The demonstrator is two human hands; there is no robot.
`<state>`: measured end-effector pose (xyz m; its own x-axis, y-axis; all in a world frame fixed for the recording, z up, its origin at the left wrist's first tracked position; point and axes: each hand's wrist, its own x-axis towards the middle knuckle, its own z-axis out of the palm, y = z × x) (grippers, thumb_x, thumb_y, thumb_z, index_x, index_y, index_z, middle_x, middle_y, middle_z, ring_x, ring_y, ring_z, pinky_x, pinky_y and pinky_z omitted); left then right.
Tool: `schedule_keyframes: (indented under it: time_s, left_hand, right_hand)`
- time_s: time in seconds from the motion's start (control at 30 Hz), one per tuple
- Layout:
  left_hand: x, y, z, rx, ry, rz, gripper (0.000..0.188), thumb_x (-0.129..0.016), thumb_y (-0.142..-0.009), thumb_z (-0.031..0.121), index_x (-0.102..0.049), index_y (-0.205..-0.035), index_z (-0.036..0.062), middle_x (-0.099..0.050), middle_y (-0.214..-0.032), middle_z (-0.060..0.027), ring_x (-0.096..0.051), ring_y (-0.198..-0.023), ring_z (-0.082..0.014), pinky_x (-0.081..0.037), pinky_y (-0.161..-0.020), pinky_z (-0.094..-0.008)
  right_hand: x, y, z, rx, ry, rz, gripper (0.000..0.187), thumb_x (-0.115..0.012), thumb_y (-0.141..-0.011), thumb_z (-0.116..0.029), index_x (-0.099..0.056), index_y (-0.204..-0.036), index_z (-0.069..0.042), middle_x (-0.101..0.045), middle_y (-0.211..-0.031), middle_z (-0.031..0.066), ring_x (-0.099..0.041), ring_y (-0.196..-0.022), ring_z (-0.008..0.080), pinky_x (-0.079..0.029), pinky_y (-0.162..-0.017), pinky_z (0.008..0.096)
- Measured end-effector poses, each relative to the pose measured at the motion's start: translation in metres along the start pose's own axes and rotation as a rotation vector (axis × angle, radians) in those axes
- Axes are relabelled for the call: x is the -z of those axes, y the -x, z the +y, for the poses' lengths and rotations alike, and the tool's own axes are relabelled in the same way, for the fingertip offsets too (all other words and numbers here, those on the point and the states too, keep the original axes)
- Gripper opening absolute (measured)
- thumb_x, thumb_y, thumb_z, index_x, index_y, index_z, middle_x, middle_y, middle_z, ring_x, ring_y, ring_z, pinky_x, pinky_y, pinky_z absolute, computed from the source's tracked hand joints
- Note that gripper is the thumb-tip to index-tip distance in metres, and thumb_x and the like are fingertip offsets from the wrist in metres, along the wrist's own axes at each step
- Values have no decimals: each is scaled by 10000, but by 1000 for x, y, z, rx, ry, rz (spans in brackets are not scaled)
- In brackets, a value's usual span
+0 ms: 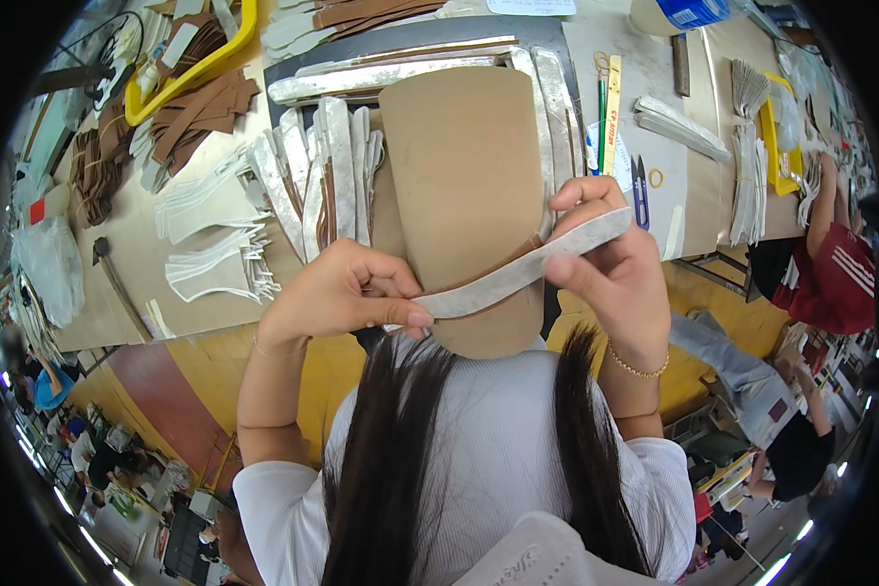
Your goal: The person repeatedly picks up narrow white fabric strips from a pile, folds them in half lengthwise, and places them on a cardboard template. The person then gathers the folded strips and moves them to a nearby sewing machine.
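A long, slightly curved strip (503, 282), pale grey on its upper face with a brown layer along its far edge, is stretched between my hands. My left hand (347, 291) pinches its left end between thumb and fingers. Nearer the other end, my right hand (617, 273) grips it with the thumb on top, and the rounded tip sticks out past the fingers. Underneath lies a tan board (464, 166) with rounded ends, jutting over the table's near edge. Bundles of similar grey and brown strips (337, 166) lie along the board's left side.
More strips (400, 76) lie beyond the board. At left are fanned white pieces (215, 264), brown pieces (200, 117), a hammer (117, 283) and a yellow basket (156, 98). Blue-handled snips (641, 200), a ruler (612, 112) and a white strip stack (682, 127) lie right. People sit nearby.
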<state>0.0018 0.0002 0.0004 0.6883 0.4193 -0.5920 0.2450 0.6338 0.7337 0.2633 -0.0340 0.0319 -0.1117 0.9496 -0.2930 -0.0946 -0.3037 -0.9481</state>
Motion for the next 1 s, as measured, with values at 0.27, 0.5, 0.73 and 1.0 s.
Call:
schedule_keyframes:
  time_s: [0.27,0.5,0.73,1.0]
  left_hand:
    - [2,0,-5,-27,58,-45,90,-710,-809,6,-664,-837,-66,-701,-772,-106,-670,-717,-119,-526,-670,-219]
    - [2,3,-5,-18,59,-41,96,-702,-814,3,-654,-847,-73,-703,-784,-125,-682,-730,-146,-532,-674,-235]
    - [1,3,-6,-16,77,-19,112,-713,-808,17,-655,-847,-69,-703,-783,-130,-681,-728,-145,-529,-667,-239]
    - [-1,4,-4,-52,6,-4,106,-718,-805,27,-661,-835,-56,-705,-773,-115,-664,-706,-117,-499,-621,-215]
  right_hand:
    - [18,-12,7,-162,-125,-26,157,-742,-807,-79,-652,-901,8,-551,-988,1,-545,-833,60,-463,-723,208]
    - [23,-16,12,-72,-6,-89,138,-723,-796,-31,-628,-883,18,-535,-1001,30,-553,-803,61,-464,-677,178]
    - [26,-15,9,-113,-34,-119,111,-709,-816,-51,-632,-870,8,-541,-1049,50,-545,-800,65,-459,-682,193]
    - [32,-13,-10,-108,178,-180,86,-673,-851,-72,-625,-859,-2,-547,-1090,67,-542,-818,69,-447,-693,200]
